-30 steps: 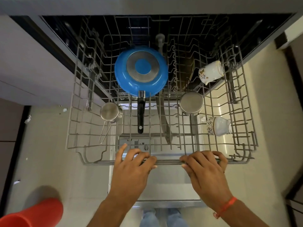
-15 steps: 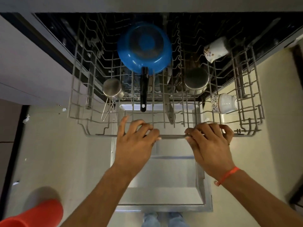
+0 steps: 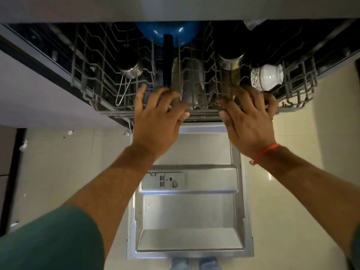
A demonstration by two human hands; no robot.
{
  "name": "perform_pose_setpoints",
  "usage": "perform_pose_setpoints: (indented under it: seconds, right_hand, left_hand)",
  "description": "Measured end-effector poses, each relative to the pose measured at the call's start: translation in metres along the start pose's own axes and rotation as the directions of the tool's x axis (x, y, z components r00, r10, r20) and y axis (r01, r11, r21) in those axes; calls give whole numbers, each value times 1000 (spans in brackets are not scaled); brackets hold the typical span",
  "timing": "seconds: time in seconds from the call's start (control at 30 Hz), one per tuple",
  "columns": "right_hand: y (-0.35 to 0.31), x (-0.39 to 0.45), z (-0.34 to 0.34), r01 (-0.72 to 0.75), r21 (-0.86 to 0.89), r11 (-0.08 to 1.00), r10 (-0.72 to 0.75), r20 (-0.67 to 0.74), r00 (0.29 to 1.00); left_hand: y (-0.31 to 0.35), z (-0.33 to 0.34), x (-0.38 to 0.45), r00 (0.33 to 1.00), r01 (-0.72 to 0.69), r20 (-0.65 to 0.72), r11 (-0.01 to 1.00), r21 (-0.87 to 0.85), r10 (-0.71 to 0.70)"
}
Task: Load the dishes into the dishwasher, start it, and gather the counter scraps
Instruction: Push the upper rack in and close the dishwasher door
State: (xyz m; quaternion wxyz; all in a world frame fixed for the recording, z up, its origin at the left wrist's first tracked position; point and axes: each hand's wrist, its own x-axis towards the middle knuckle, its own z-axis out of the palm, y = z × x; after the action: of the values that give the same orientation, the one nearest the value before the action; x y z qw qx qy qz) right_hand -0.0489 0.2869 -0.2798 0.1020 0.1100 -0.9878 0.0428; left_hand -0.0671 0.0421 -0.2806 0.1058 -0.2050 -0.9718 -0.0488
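Note:
The grey wire rack (image 3: 93,75) sits almost fully inside the dishwasher. It holds a blue pan (image 3: 155,33) with a black handle at the back, a small steel cup (image 3: 130,70) with a wire handle on the left, a steel tumbler (image 3: 230,61), steel plates (image 3: 191,82) in the middle and a white floral cup (image 3: 267,76) on the right. My left hand (image 3: 157,121) presses the rack's front rail with spread fingers. My right hand (image 3: 249,121), with a red thread at the wrist, presses the same rail further right.
The dishwasher door (image 3: 191,217) lies flat and open below my arms, with the detergent dispenser (image 3: 163,181) on its inner face. Small white scraps (image 3: 23,146) lie on the tiled floor at the left. Cabinet fronts flank the machine. My feet (image 3: 194,264) stand at the door's near edge.
Both hands have pushed the rack away from me into the dishwasher. The pan and the far cup have slid under the counter edge. The door's inner face is now uncovered.

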Motion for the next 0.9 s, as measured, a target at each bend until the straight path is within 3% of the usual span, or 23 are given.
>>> perform_pose_setpoints:
  seconds: [0.63,0.9]
  right_hand:
    - [11,42,22,44,-28,999,-47,-107,993]
    - [19,68,26,50,-64,997,-53,-51,997]
  left_hand:
    - [-28,24,41,981,-36,-190,999,40,43]
    - [-39,26,66,990,-55,-124,994,97,66]
